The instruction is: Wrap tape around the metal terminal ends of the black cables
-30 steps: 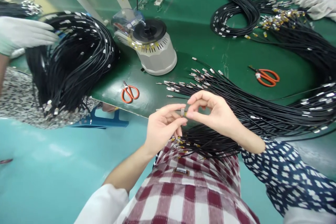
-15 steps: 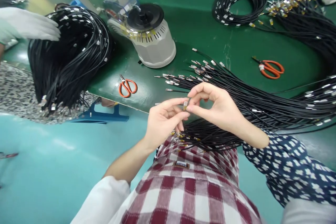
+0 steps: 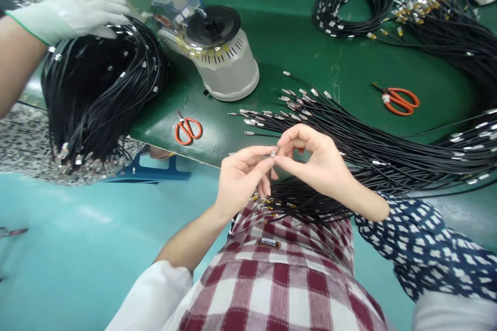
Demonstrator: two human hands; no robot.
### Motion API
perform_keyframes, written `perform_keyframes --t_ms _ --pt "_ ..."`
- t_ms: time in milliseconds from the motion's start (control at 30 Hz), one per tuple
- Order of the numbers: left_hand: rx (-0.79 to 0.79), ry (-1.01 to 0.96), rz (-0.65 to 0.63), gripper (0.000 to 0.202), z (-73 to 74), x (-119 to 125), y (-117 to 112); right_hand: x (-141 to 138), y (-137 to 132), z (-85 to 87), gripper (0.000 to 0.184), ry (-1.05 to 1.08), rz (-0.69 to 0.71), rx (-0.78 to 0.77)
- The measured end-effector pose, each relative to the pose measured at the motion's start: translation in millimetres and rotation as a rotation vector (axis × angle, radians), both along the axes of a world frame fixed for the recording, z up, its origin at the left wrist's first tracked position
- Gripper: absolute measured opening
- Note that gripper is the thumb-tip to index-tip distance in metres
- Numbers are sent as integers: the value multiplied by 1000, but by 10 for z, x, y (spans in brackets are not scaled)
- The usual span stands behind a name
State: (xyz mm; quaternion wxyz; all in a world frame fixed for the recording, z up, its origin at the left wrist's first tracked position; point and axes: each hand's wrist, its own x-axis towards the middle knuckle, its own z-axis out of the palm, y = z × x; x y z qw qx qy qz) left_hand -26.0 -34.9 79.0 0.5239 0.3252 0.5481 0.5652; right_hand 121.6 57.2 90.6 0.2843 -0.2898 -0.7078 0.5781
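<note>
My left hand (image 3: 240, 181) and my right hand (image 3: 316, 163) meet in front of my chest, just off the green table's near edge. Both pinch a small metal connector (image 3: 274, 153) at the end of a thin black cable, fingertips touching it from either side. Below my hands a bundle of black cables (image 3: 306, 201) with gold-tipped ends lies across my checked apron. Another fan of black cables (image 3: 349, 134) with silver ends spreads over the table just beyond my right hand.
A white tape dispenser (image 3: 217, 57) stands at the table's middle. Orange scissors (image 3: 188, 128) lie near the front edge, and another orange pair (image 3: 398, 99) lies to the right. A co-worker's gloved hand (image 3: 73, 13) rests on a large cable coil (image 3: 101, 83) at the left. More coils (image 3: 357, 0) lie at the back.
The co-worker's gloved hand moved right onto the top of the large coil. My hands stayed together, turning the connector slightly.
</note>
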Motion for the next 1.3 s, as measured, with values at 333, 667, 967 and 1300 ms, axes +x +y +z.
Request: perform_keyframes --t_ms 333,667,967,1300 --pt "41 -137 59 20 -52 -11 25 11 56 -95 14 94 7 -376" --pt "34 -137 76 20 -51 -25 14 -24 -18 -168 29 25 12 -307" --pt "-66 -200 10 28 -34 -70 8 -45 -39 -104 14 5 -67 -157" --pt "-179 -347 -62 28 -65 -91 29 -67 -6 -117 14 5 -37 -118"
